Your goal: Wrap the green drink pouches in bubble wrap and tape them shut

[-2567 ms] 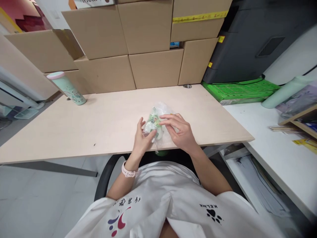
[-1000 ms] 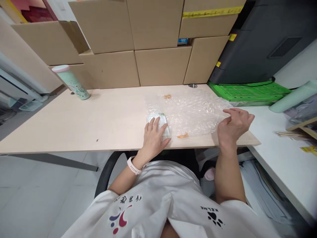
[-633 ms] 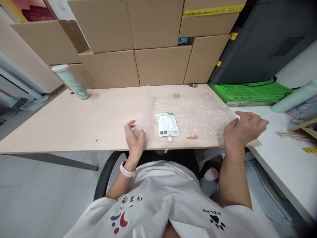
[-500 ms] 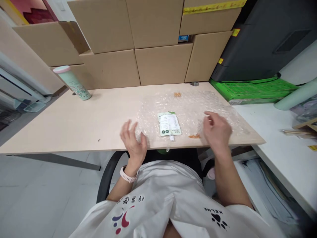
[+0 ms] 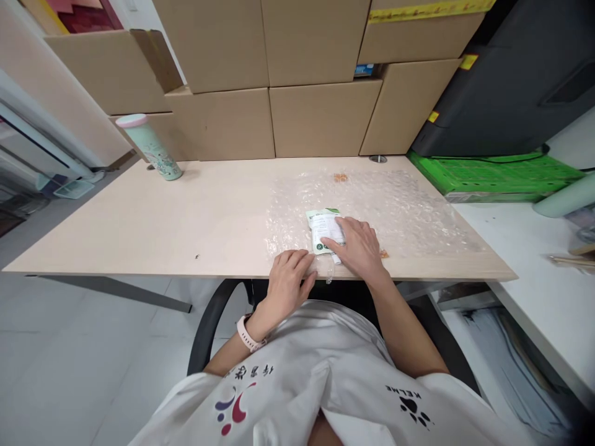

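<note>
A white and green spouted pouch (image 5: 320,232) lies flat on a clear sheet of bubble wrap (image 5: 400,210), its white cap (image 5: 335,259) pointing toward me. My right hand (image 5: 357,248) rests over the pouch's right side, thumb and fingers apart and partly covering the printed panel. At the front edge of the table, left of the cap, is my left hand (image 5: 289,280). Its fingers curve over the near edge of the wrap and its thumb stands apart from them. A pale pink band circles my left wrist.
Cardboard boxes (image 5: 325,121) are stacked along the back of the wooden table (image 5: 223,210). A mint tumbler (image 5: 153,148) with a pink lid stands at the back left. To the right are a green crate (image 5: 493,173), a dark case (image 5: 506,93) and a white side surface (image 5: 525,248).
Both hands have moved inward: the right from beside the pouch onto it, the left rightward to the wrap's near edge. The camera view has shifted slightly, and the pouch still lies on the wrap.
</note>
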The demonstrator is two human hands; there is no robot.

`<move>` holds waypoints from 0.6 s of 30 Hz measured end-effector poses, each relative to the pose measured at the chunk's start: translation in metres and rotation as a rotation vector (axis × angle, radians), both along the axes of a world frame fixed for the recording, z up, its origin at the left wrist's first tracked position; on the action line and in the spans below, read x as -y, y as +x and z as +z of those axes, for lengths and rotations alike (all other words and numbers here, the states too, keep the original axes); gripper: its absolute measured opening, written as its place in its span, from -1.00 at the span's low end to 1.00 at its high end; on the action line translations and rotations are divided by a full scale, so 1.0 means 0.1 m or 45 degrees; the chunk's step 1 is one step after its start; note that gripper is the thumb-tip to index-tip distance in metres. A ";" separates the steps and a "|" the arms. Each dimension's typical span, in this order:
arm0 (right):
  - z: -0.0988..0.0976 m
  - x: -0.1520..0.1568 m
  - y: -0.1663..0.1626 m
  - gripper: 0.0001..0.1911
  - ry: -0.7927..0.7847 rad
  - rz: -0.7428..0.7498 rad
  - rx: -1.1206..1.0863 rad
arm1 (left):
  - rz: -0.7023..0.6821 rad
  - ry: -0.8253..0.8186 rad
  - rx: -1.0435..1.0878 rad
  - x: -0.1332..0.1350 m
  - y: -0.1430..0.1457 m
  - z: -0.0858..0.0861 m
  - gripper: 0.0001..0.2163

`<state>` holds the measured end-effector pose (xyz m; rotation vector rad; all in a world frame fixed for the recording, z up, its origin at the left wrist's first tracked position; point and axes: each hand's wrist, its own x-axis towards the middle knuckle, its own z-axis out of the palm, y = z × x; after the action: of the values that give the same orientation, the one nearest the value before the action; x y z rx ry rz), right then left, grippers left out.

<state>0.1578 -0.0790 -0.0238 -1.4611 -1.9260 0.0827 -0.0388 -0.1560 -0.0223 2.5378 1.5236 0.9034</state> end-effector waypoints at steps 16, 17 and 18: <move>0.17 -0.05 -0.20 -0.66 -0.635 0.266 -1.247 | 0.008 -0.021 0.322 0.06 -0.18 0.10 -0.75; 0.18 -0.04 -0.25 -0.64 -0.675 0.236 -1.380 | 0.123 0.030 0.392 0.05 -0.23 0.12 -0.78; 0.20 -0.03 -0.32 -0.62 -0.695 0.224 -1.482 | 0.262 0.072 0.439 0.03 -0.30 0.13 -0.79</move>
<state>0.1263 -0.0761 -0.0035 -1.0985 -1.0465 1.3079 -0.0685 -0.1590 -0.0089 2.1366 1.6822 1.3436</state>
